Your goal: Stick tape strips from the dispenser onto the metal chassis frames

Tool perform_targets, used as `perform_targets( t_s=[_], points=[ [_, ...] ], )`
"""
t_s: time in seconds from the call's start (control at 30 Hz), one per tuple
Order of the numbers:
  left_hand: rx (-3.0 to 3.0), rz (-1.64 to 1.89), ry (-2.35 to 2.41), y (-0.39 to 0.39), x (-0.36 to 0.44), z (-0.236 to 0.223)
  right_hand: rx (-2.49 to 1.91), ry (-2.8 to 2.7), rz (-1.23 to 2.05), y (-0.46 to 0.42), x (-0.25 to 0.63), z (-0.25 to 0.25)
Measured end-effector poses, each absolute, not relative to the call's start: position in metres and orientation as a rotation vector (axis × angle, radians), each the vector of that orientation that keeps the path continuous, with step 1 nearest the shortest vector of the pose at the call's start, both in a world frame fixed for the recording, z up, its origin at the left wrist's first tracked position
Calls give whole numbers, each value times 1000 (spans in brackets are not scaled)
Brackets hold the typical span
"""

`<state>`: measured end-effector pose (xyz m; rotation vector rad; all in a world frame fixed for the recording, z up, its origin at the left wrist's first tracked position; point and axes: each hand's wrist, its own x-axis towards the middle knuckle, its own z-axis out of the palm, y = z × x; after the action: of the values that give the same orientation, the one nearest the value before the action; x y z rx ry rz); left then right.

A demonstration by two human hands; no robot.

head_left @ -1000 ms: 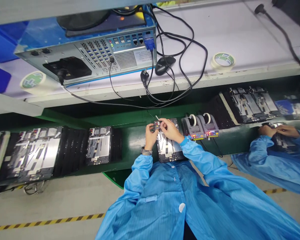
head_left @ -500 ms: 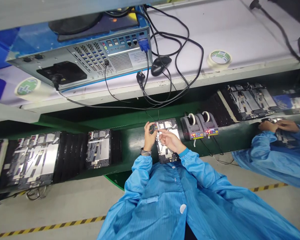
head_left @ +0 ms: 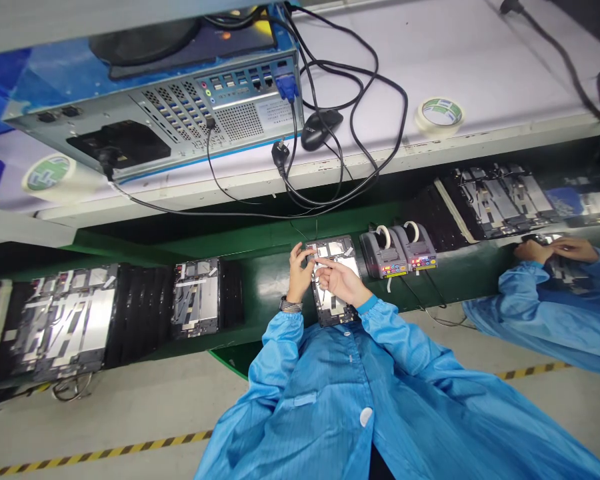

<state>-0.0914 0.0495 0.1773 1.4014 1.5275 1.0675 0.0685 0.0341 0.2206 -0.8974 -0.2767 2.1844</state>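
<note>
An opened tablet (head_left: 337, 310), its silver and black internals exposed, lies on the green bench in front of me. My left hand (head_left: 298, 275) is at its upper left corner, with thumb and forefinger curled toward each other. What is between those fingertips is too small to make out. My right hand (head_left: 345, 283) is over the middle of the tablet. Its forefinger reaches left to the same corner, close to the left fingertips, and the other fingers are loosely bent with nothing visible in them.
Two tape dispensers (head_left: 399, 253) stand right of the tablet. More opened tablets (head_left: 197, 297) lie left, with a row (head_left: 73, 320) beyond and others (head_left: 503, 197) at right. A computer case (head_left: 180, 123) and cables occupy the shelf. A co-worker's hands (head_left: 555, 251) work at far right.
A small dark part with coloured spots, held up in my left fingertips before, no longer shows clearly there. Both hands have hardly moved; the view has shifted slightly.
</note>
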Motion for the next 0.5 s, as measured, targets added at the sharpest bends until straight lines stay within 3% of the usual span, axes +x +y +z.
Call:
perform_targets(
  t_s=[0.2, 0.33, 0.4, 0.5],
  points=[
    [1493, 1040, 1586, 48, -93, 179, -908, -296, 2254, 37, 79, 222],
    [1504, 1049, 1573, 48, -95, 177, -1054, -776, 2301, 39, 90, 222],
    [1506, 1036, 1570, 49, -96, 174, -1249, -1222, 2001, 41, 94, 225],
    [1505, 1021, 1573, 49, -97, 171, -1417, -1863, 1273, 52, 96, 229]
  ],
)
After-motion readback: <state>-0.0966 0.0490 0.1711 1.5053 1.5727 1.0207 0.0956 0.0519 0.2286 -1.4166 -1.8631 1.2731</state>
